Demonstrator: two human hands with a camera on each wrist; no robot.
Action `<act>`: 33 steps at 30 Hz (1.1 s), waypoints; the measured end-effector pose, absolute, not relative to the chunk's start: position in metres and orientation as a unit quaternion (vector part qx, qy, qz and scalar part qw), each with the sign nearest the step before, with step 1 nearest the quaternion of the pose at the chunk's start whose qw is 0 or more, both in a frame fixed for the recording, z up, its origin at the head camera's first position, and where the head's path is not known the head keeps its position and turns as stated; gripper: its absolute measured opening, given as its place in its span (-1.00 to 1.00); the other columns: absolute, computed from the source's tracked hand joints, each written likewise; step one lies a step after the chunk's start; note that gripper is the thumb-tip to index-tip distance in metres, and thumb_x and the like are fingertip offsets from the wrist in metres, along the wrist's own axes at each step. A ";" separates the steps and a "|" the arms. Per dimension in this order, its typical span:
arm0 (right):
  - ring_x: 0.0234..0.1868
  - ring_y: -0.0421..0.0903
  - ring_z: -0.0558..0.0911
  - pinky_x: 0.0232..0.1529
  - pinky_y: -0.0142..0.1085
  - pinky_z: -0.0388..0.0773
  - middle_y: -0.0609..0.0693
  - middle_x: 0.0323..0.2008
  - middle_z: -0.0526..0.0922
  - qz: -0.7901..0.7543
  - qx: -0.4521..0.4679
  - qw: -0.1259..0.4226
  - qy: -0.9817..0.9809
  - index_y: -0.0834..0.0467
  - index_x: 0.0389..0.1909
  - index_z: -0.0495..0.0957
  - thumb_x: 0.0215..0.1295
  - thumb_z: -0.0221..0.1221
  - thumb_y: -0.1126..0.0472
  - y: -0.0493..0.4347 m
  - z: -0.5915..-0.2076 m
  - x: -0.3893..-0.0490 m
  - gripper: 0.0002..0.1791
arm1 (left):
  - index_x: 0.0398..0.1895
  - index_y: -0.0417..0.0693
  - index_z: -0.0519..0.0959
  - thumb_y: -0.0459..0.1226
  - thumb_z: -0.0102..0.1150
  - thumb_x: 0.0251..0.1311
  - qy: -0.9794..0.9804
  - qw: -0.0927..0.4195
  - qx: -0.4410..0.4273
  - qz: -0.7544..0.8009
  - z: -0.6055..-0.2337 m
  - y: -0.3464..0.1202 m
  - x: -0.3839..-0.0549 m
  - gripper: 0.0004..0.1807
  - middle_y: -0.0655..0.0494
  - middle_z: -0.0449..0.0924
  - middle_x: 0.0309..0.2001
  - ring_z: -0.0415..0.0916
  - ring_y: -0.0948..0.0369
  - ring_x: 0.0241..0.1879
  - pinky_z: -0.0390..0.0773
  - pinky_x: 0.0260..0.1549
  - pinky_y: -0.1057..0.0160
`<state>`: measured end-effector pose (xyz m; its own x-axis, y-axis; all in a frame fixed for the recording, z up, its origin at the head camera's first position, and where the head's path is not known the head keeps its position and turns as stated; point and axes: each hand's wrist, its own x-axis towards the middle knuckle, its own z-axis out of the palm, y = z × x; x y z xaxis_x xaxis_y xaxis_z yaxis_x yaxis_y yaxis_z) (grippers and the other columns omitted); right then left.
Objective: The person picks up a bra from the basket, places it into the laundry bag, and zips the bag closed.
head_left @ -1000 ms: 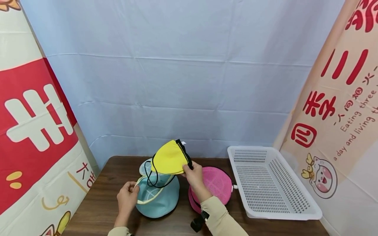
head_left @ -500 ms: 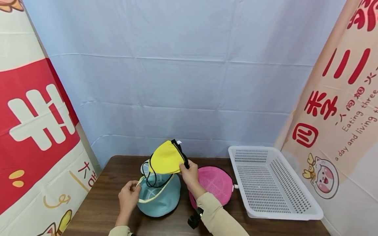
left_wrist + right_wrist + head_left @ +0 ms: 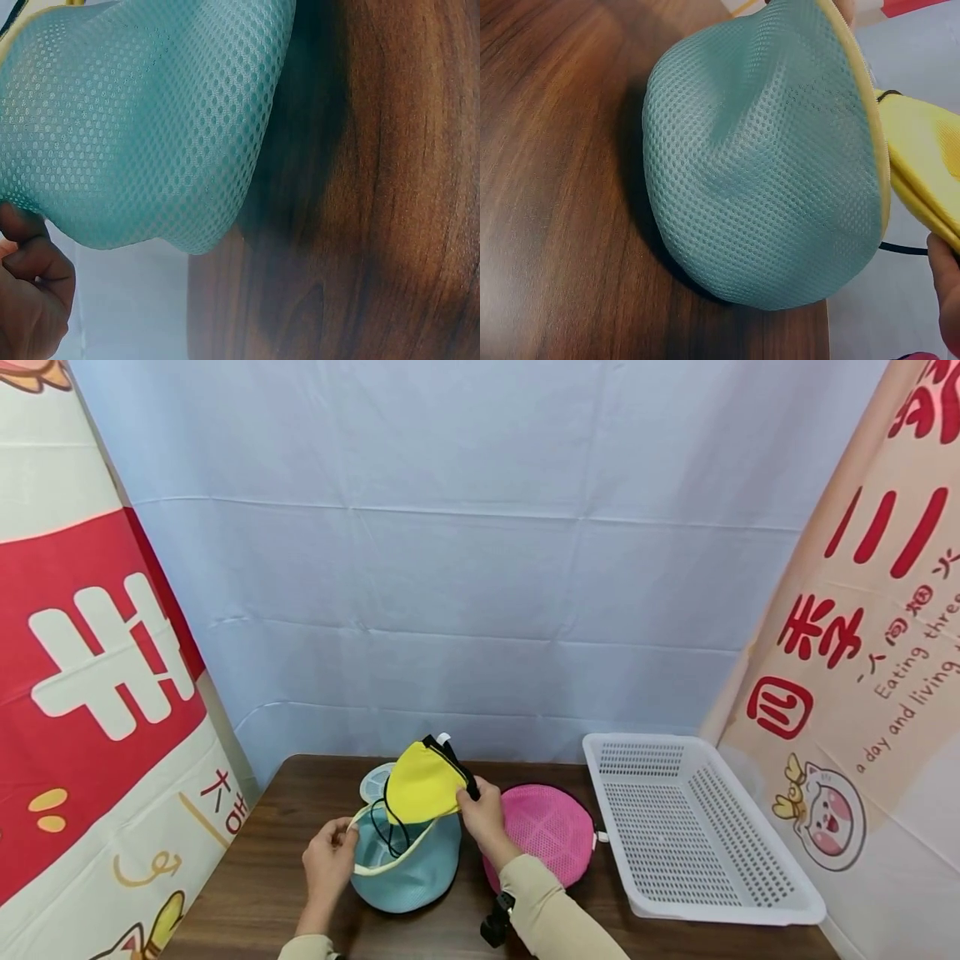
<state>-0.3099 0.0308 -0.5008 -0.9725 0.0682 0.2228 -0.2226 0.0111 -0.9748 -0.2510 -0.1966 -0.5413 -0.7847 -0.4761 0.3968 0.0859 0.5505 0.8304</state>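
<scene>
A light-blue round mesh laundry bag [image 3: 420,885] stands on the table, its mouth gaping and its pale-yellow rim raised. My left hand [image 3: 330,853] pinches that rim at the left; in the left wrist view the fingers [image 3: 34,251] meet the mesh edge. My right hand [image 3: 483,814] grips a folded yellow bra [image 3: 422,787] by its black-trimmed edge. The bra hangs over the bag's mouth, its lower part at the rim and its thin black straps dangling inside. In the right wrist view, the yellow cloth [image 3: 922,150] lies right beside the rim.
The bag's round lid [image 3: 375,782] is folded back behind it. A pink mesh laundry bag [image 3: 547,827] lies to the right, partly behind my right forearm. Farther right stands a white perforated plastic basket [image 3: 637,893]. The brown table [image 3: 247,877] ends at a hanging cloth backdrop [image 3: 480,577].
The yellow bra has come down toward the bag's mouth, and its straps have dropped inside. My right hand has shifted slightly left and down. My left hand keeps its pinch on the rim.
</scene>
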 end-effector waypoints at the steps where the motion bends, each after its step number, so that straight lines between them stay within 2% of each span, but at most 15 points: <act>1: -0.44 -0.16 0.49 -0.40 -0.34 0.50 0.06 -0.44 0.54 0.690 0.055 0.111 -0.713 0.42 -0.26 0.56 0.20 0.12 0.43 0.031 -0.502 -0.311 -0.86 | -0.35 -0.14 0.64 -0.34 0.23 0.12 -0.825 0.306 0.118 -0.460 -0.541 -0.196 -0.251 -0.94 0.14 0.43 -0.61 0.32 0.24 -0.61 0.32 -0.60 0.30; 13: -0.55 -0.21 0.42 -0.53 -0.38 0.41 -0.04 -0.56 0.51 0.589 0.109 0.132 -0.790 0.31 -0.35 0.60 0.13 0.15 0.40 0.028 -0.506 -0.309 -0.91 | -0.33 -0.10 0.65 -0.30 0.22 0.14 -0.814 0.325 0.119 -0.466 -0.543 -0.192 -0.256 -0.92 0.15 0.45 -0.60 0.34 0.29 -0.61 0.34 -0.57 0.31; 25: -0.51 -0.23 0.45 -0.46 -0.41 0.45 -0.04 -0.50 0.54 0.569 0.142 0.072 -0.807 0.29 -0.33 0.60 0.15 0.17 0.39 0.021 -0.510 -0.303 -0.92 | -0.32 -0.11 0.65 -0.29 0.20 0.16 -0.804 0.346 0.126 -0.468 -0.541 -0.188 -0.257 -0.91 0.15 0.46 -0.57 0.33 0.31 -0.59 0.31 -0.58 0.39; 30: -0.55 -0.26 0.42 -0.51 -0.41 0.42 -0.06 -0.54 0.52 0.544 0.166 0.079 -0.819 0.28 -0.38 0.60 0.13 0.18 0.42 0.021 -0.512 -0.301 -0.95 | -0.32 -0.09 0.66 -0.28 0.18 0.18 -0.800 0.355 0.121 -0.468 -0.541 -0.188 -0.258 -0.90 0.16 0.46 -0.57 0.33 0.33 -0.58 0.28 -0.57 0.43; 33: -0.59 -0.29 0.42 -0.55 -0.42 0.43 -0.08 -0.55 0.55 0.521 0.192 0.076 -0.828 0.28 -0.35 0.62 0.14 0.16 0.44 0.021 -0.513 -0.301 -0.90 | -0.31 -0.09 0.66 -0.28 0.17 0.19 -0.798 0.359 0.118 -0.470 -0.540 -0.189 -0.258 -0.89 0.15 0.47 -0.56 0.33 0.33 -0.58 0.28 -0.57 0.43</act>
